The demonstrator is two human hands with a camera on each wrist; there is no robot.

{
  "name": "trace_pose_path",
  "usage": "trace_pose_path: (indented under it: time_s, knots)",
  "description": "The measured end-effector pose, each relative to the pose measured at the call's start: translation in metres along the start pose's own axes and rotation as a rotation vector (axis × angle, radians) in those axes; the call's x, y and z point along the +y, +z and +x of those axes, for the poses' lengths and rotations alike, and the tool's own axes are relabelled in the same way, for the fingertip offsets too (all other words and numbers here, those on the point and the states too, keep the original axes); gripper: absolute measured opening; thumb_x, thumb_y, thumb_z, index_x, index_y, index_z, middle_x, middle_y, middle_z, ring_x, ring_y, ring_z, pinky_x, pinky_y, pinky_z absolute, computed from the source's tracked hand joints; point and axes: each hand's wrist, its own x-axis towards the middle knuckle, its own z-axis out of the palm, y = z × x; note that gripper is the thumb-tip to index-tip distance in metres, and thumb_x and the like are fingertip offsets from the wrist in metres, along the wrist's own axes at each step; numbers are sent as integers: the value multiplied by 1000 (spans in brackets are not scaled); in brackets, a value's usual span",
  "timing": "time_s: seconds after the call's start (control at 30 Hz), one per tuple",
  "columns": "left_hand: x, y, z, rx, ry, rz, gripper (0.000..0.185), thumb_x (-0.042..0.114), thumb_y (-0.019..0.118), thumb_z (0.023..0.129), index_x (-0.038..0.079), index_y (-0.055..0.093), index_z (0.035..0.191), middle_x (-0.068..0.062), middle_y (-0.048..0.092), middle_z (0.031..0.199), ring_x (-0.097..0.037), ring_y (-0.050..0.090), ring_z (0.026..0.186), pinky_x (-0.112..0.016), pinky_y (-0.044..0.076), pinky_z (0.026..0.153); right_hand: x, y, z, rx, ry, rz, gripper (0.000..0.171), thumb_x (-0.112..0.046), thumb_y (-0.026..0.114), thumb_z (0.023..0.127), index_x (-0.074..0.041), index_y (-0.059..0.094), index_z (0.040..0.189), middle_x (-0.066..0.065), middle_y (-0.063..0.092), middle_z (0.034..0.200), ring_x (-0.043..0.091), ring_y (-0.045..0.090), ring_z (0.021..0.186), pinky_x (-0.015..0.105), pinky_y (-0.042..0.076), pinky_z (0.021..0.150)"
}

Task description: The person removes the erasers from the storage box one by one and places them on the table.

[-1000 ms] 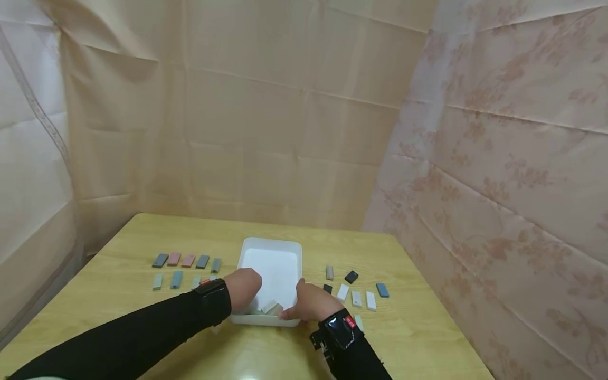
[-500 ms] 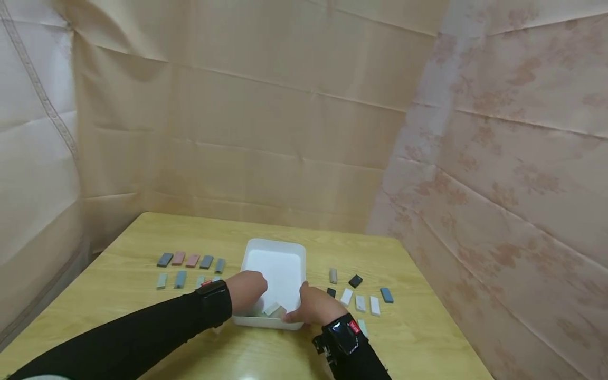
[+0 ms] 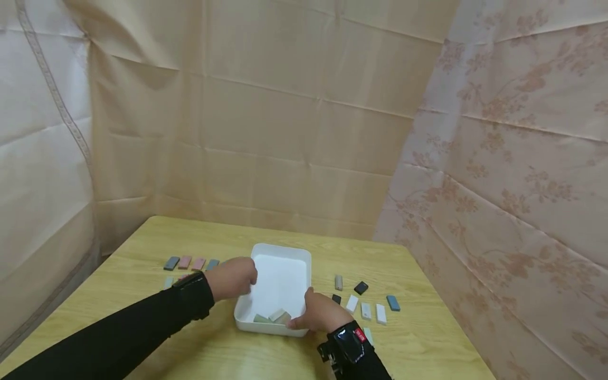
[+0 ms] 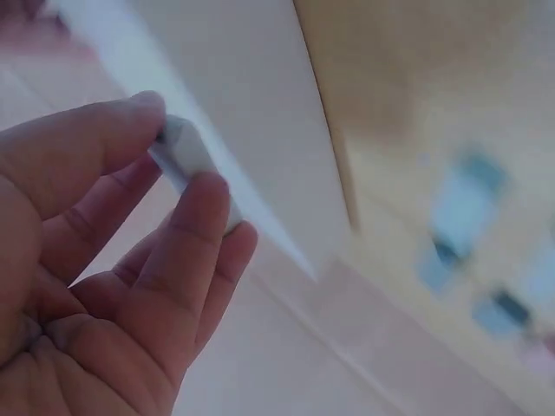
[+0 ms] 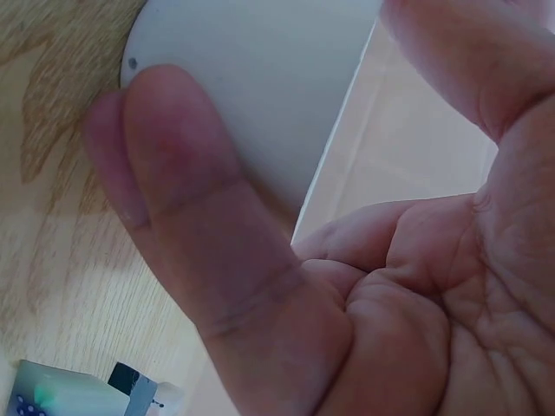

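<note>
A white rectangular tray (image 3: 281, 279) stands on the table, with several pale green and beige blocks (image 3: 272, 316) lying at its near end. My left hand (image 3: 234, 278) is over the tray's left rim in the head view. It pinches a small light grey block (image 4: 189, 152) between thumb and fingertips, as the left wrist view shows. My right hand (image 3: 325, 311) holds the tray's near right corner, thumb over the rim and fingers (image 5: 186, 165) along the outer wall.
Left of the tray lie rows of small blocks, among them a dark grey block (image 3: 171, 263) and a pink block (image 3: 198, 264), partly hidden by my left arm. To the right are scattered white, black and blue blocks (image 3: 392, 303). A beige curtain (image 3: 247, 116) hangs behind the table.
My left hand has come up out of the tray and moved left to its rim, uncovering the blocks inside. The right hand keeps its hold on the tray corner.
</note>
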Motion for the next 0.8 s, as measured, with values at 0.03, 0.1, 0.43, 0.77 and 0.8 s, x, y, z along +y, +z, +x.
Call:
trace_pose_path:
  time_s: [0.03, 0.1, 0.43, 0.77, 0.8]
  knots:
    - [-8, -7, -3, 13, -19, -7, 12, -5, 77, 80, 6, 76, 76, 4, 65, 75, -9, 48, 67, -30, 47, 65, -1, -1, -1, 0, 0, 2, 106, -44, 91, 83, 14, 38, 154, 28, 66, 136, 29, 64, 105, 59, 50, 106]
    - [-25, -21, -11, 13, -75, -11, 10, -4, 78, 80, 6, 79, 80, 1, 71, 80, -10, 57, 71, -33, 54, 69, -2, -2, -1, 1, -1, -3, 106, -44, 91, 83, 14, 38, 155, 28, 67, 135, 29, 64, 105, 59, 50, 106]
    - [-127, -47, -72, -11, -215, 84, 24, -2, 82, 74, 14, 66, 65, 9, 53, 66, -11, 44, 62, -31, 41, 61, -4, -1, -2, 13, -53, -4, 106, -42, 90, 85, 16, 36, 155, 21, 74, 110, 23, 66, 83, 53, 54, 97]
    - [-180, -15, -128, -47, -214, 66, 29, -4, 78, 68, 18, 62, 58, 12, 49, 60, -9, 40, 57, -27, 38, 56, -5, 0, -4, 13, -47, 26, 104, -39, 90, 85, 16, 36, 154, 26, 71, 122, 24, 66, 82, 53, 54, 96]
    - [-179, -15, -129, -48, -213, 57, 29, -5, 78, 67, 19, 63, 58, 12, 50, 60, -8, 41, 57, -27, 39, 56, -5, 0, -4, 13, -45, 25, 104, -40, 90, 85, 16, 37, 154, 26, 71, 125, 25, 66, 84, 54, 54, 97]
